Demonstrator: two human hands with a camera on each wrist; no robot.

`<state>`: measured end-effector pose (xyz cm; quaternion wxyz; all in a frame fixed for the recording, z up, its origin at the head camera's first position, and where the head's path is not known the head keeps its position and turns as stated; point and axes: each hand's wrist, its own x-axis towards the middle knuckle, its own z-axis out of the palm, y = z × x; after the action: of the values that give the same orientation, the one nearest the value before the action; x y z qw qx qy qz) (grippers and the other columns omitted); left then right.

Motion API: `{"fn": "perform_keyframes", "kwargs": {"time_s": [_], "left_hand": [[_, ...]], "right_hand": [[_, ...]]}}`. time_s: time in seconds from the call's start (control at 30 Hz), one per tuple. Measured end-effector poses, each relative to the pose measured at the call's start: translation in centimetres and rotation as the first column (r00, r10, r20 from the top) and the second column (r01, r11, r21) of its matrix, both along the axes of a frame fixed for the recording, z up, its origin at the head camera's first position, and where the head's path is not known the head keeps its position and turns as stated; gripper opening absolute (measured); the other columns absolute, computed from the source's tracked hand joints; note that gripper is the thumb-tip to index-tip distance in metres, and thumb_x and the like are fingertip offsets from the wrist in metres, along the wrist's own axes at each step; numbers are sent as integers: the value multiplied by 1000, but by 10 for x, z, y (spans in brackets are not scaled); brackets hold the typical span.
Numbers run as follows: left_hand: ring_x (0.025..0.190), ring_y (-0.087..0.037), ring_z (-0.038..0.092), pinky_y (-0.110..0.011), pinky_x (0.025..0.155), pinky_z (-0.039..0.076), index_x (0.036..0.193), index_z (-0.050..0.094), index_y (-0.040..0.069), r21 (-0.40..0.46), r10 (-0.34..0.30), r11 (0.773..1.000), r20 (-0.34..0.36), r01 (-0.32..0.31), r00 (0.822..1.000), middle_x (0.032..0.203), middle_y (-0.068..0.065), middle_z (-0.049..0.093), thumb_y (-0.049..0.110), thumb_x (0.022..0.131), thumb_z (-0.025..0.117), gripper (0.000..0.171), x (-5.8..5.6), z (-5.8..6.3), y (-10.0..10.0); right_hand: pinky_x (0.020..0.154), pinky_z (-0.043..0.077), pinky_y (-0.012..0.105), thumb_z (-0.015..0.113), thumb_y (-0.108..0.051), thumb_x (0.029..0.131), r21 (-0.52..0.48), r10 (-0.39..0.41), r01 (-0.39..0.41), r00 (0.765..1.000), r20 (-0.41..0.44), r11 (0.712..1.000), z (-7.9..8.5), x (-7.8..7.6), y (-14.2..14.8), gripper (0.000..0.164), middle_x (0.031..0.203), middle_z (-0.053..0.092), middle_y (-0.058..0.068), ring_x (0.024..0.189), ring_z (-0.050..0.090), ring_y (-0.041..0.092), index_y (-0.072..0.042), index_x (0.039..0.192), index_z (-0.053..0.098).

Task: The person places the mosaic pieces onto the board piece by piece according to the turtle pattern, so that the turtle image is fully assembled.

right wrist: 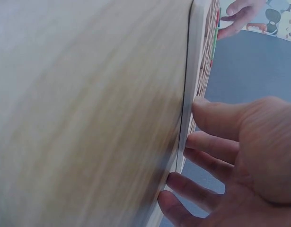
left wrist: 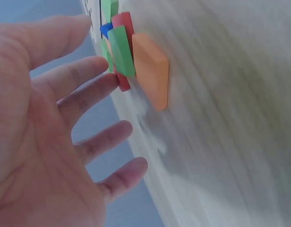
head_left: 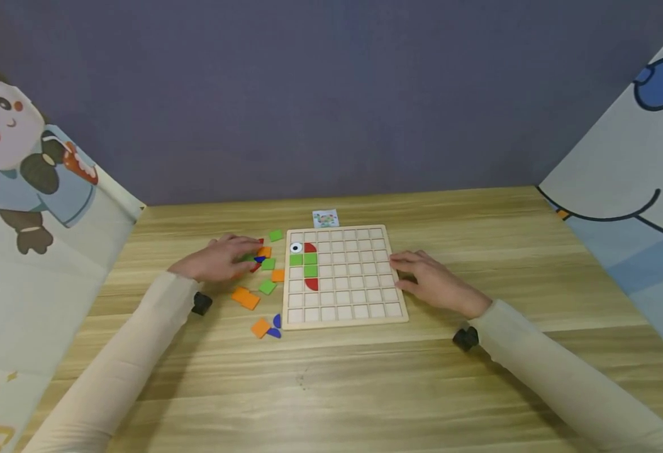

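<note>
My left hand (head_left: 218, 258) reaches over loose wooden tiles left of the gridded wooden board (head_left: 345, 324). In the left wrist view its fingers (left wrist: 95, 97) are spread and relaxed, holding nothing, near an orange tile (left wrist: 151, 71), a green tile (left wrist: 121, 51) and red pieces. My right hand (head_left: 436, 283) rests against the board's right edge, thumb and fingertips touching the rim; the right wrist view shows these fingers (right wrist: 214, 146) fairly straight. On the board's left columns sit a white eye tile (head_left: 296, 248), green squares (head_left: 311, 270) and red quarter-round pieces (head_left: 311, 284).
Several orange and green squares lie scattered left of the board, with an orange tile (head_left: 260, 328) and two blue rounded pieces (head_left: 274, 333) nearer the front. A small picture card (head_left: 326, 218) lies behind the board. A dark wall panel (head_left: 331, 100) bounds the table's back.
</note>
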<state>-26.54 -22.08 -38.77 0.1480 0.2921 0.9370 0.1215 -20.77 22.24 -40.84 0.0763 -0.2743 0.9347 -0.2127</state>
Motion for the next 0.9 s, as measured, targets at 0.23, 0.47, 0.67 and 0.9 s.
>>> {"fn": "perform_keyframes", "kwargs": {"time_s": [0.23,0.47,0.67,0.9], "left_hand": [[127,-39,31,-59,101,27,140,47,7,51,-32,998,-73,36,997,141,-13,41,19,92,63,51,-15,2,0],[109,-27,39,-45,89,41,129,60,12,99,-65,992,-110,76,992,129,-6,51,21,88,69,43,-32,-3,-4],[98,-23,45,-44,87,37,115,70,14,110,-68,991,-79,77,995,109,-2,57,16,85,71,30,-39,-9,-10],[91,-20,53,-38,78,49,100,75,13,159,-17,987,-68,28,998,100,0,61,4,84,71,20,-39,-8,-8]], "right_hand": [[111,11,50,64,-20,92,-2,-9,9,1000,6,1000,1,2,1,53,144,39,11,132,32,32,0,137,46],[110,15,50,63,-20,92,8,-5,5,1000,1,1000,2,2,-1,53,144,39,11,131,33,31,0,138,45],[109,18,50,63,-21,92,18,-9,9,1000,7,1000,1,2,-2,53,145,39,10,132,33,30,0,138,46],[107,25,48,63,-20,92,18,-7,7,1000,0,1000,1,1,-2,52,144,39,10,131,34,29,1,137,46]]}}
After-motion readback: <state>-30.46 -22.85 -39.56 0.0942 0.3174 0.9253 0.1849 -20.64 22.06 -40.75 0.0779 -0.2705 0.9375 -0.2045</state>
